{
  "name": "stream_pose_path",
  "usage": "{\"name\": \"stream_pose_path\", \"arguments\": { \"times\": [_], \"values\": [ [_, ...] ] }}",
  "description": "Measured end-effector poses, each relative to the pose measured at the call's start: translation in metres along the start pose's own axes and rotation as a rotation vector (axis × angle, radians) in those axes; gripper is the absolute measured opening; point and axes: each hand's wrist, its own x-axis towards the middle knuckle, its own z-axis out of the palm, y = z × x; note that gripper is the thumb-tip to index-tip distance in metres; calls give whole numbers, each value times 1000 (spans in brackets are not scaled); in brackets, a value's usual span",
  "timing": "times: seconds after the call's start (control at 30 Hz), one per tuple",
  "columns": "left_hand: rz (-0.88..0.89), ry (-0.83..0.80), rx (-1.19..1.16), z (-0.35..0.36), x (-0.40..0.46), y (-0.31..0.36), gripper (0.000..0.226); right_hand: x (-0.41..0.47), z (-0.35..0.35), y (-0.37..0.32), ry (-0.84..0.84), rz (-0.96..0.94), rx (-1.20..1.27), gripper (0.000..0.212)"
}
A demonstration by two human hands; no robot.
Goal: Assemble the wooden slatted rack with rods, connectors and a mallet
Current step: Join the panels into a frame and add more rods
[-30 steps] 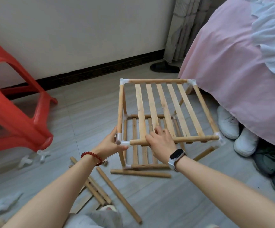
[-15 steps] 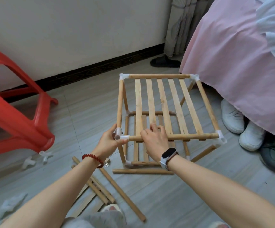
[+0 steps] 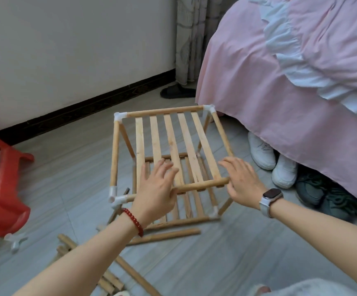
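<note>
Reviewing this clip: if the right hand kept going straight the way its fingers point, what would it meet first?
The right hand points up and left across the rack, near the front rod's right end. Going on, its fingers would probably meet the rightmost top slat first, though their height above it is unclear.

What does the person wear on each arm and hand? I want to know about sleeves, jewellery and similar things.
Both forearms are bare, with no sleeves in view. The left hand has a bracelet of round red beads at the wrist. The right hand has a smartwatch at the wrist, with a dark rectangular rounded face and a pale grey band. No rings or gloves are visible.
</note>
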Motion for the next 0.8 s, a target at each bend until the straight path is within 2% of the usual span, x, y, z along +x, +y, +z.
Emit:
{"name": "stream_pose_path", "arguments": {
  "times": [0.07,0.17,0.2,0.3,0.37,0.53,0.8],
  "values": [
    [145,-108,-5,12,22,35,53,-11,-2,31,-119,178,54,67],
    [244,-200,-11,33,57,77,56,-19,10,50,-322,200,258,79],
    [241,-224,1,40,68,86,55,-19,15,52,-339,197,325,75],
    [268,-212,71,56,95,98,36,-14,24,64,-238,205,372,33],
    [312,-180,97,61,101,94,28,-13,24,74,-179,165,346,17],
    [331,-188,73,77,97,82,28,-17,24,80,-178,131,394,12],
    [340,-175,-56,81,99,86,22,-19,32,70,-128,213,390,16]
  ]
}}
